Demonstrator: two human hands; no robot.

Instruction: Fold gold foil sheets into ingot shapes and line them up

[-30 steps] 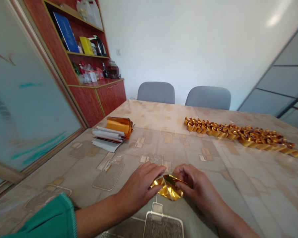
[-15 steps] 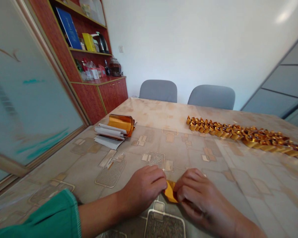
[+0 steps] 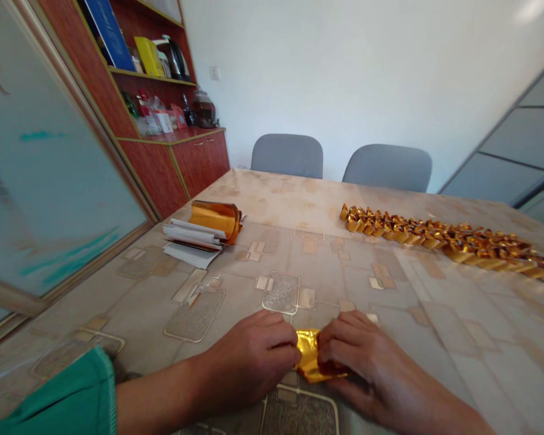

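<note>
Between my two hands is a small folded piece of gold foil paper [image 3: 309, 356], just above the tabletop near the front. My left hand [image 3: 265, 353] pinches its left end, fingers curled together. On the other end my right hand [image 3: 358, 356] is closed, with the fingers over the top and the thumb below. The fingers cover both ends of the foil paper. To the far left lies a stack of curled gold foil sheets [image 3: 215, 219] with whitish backs. Rows of folded gold foil pieces [image 3: 435, 235] stretch along the right side.
A patterned cloth covers the table [image 3: 272, 241]. Two grey chairs [image 3: 286, 155] stand at its far side by a white wall. A red-brown cabinet [image 3: 199, 163] with shelved items is at the left, beside a frosted glass door [image 3: 63, 181].
More of the gold foil piece shows between my hands, and it looks wider and shinier. My hands stay at both ends. The view has tilted slightly downward.
</note>
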